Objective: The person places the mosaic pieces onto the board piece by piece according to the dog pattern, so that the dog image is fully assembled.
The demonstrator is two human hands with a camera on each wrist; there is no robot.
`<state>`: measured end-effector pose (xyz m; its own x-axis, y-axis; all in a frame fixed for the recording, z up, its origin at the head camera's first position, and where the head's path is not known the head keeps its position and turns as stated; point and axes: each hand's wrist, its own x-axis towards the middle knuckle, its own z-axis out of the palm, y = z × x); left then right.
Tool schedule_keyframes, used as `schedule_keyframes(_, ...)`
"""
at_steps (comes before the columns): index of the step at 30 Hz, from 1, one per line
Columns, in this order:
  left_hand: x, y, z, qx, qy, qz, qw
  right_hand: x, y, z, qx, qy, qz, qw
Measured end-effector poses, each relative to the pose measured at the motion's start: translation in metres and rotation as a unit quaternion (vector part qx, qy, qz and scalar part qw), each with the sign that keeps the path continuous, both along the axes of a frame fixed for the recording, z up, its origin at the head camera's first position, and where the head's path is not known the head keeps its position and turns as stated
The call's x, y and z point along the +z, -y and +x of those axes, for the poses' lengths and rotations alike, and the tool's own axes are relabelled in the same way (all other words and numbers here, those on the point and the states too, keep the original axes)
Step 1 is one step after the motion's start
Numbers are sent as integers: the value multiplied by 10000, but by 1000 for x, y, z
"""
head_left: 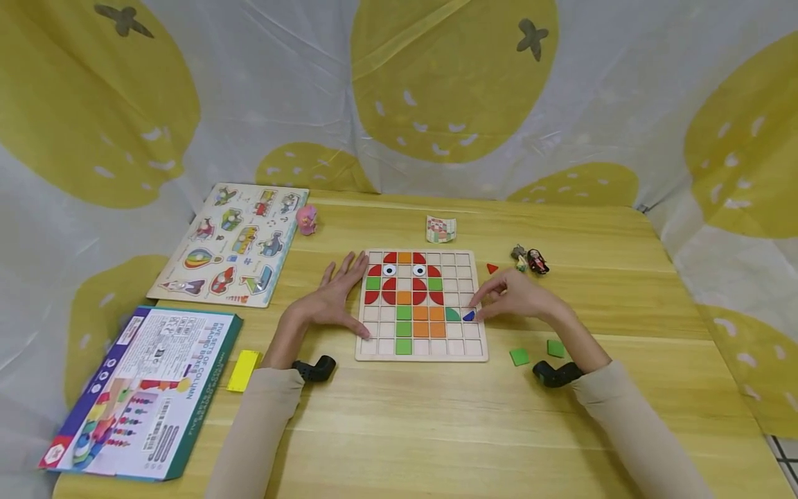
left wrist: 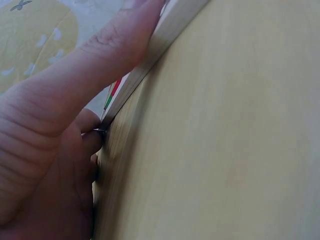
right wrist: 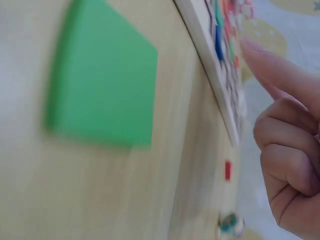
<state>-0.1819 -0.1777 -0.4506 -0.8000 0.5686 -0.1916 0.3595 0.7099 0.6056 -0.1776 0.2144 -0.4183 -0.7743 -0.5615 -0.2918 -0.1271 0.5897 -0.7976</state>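
Note:
A wooden grid board (head_left: 386,352) lies on the table, with red, orange and green pieces and two eye pieces in its cells. My left hand (head_left: 327,296) rests along the board's left edge, its fingers spread and its thumb (left wrist: 120,40) on the near part of that edge. Over the right edge, my right hand (head_left: 514,294) holds thumb and index fingertips close around a small blue piece (head_left: 469,315), beside a green quarter-round piece (head_left: 451,314). In the right wrist view a gap shows between the nearest fingertip and the blue piece (right wrist: 219,44). Its other fingers (right wrist: 290,165) are bent.
Green squares (head_left: 519,356) lie near the right wrist; a red triangle (head_left: 492,268) and small figurines (head_left: 537,262) lie beyond that hand. A picture card (head_left: 440,229) is behind the board. At left are a puzzle board (head_left: 233,242), pink toy (head_left: 307,219), box (head_left: 143,395) and yellow block (head_left: 244,370).

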Motion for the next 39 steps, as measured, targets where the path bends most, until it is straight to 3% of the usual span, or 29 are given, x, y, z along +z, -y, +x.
schedule_keyframes(5, 0, 0, 0, 4, -11, -84, 10000, 4, -35, 23, -212, 133, 18, 9997)
schedule_keyframes(9, 0, 0, 0, -2, -30, -69, 10000, -3, -55, 44, 133, 632, -31, 9979)
schedule_keyframes(12, -2, 1, 0, -19, -75, -63, 10000, -10, -57, 50, 371, 765, -142, 9963)
schedule_keyframes(15, -2, 2, 0, -29, -87, -60, 9999, -15, -53, 50, 321, 629, -169, 9974)
schedule_keyframes(22, 0, 1, 1, -12, -63, -42, 10000, -14, -52, 43, -340, 418, -20, 9985)
schedule_keyframes(30, 0, 1, 0, -20, -91, -11, 10000, -12, -50, 41, -499, 202, 133, 9985)
schedule_keyframes(36, -1, 1, 0, -33, -64, -15, 10000, -7, -18, 43, -1069, 175, -204, 9939)
schedule_keyframes(39, -1, 1, -1, -45, -66, -29, 10000, -8, 6, 46, -1118, 70, -246, 9934)
